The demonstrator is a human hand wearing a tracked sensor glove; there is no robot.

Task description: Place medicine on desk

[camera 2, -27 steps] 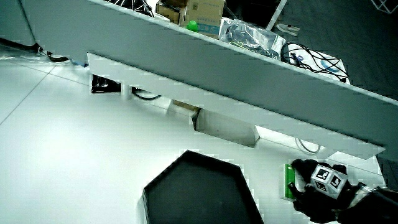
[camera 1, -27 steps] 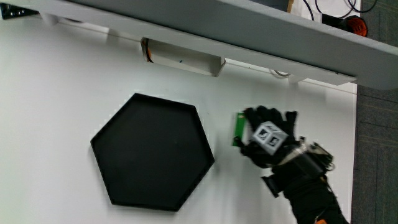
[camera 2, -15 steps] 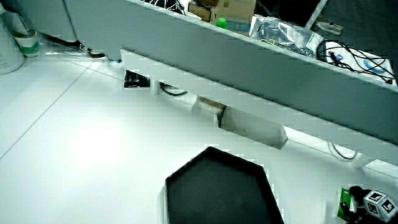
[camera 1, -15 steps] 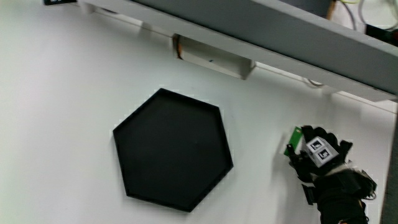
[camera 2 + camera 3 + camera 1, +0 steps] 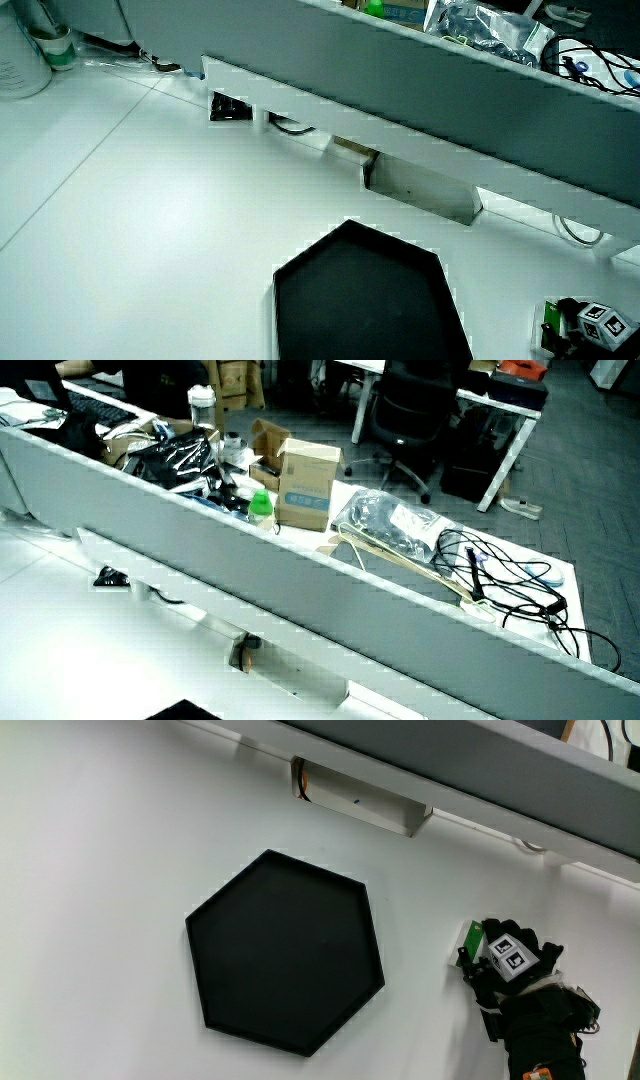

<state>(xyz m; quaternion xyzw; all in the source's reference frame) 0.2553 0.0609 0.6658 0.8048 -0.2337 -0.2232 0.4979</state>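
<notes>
The medicine is a small green box, and the hand is shut on it, low over the white table beside the black hexagonal tray. A clear gap of bare table separates the box from the tray's nearest edge. I cannot tell whether the box touches the table. In a side view the hand and the green box show at the table's edge beside the tray. The tray holds nothing.
A low grey partition bounds the table, with a white open-fronted bracket under it and a cable loop near the hand. A white container stands at a table corner. A cardboard box and cables lie on the neighbouring desk.
The hand has carried the green box away from the tray's edge, widening the gap between them. Over the last half second it has barely moved.
</notes>
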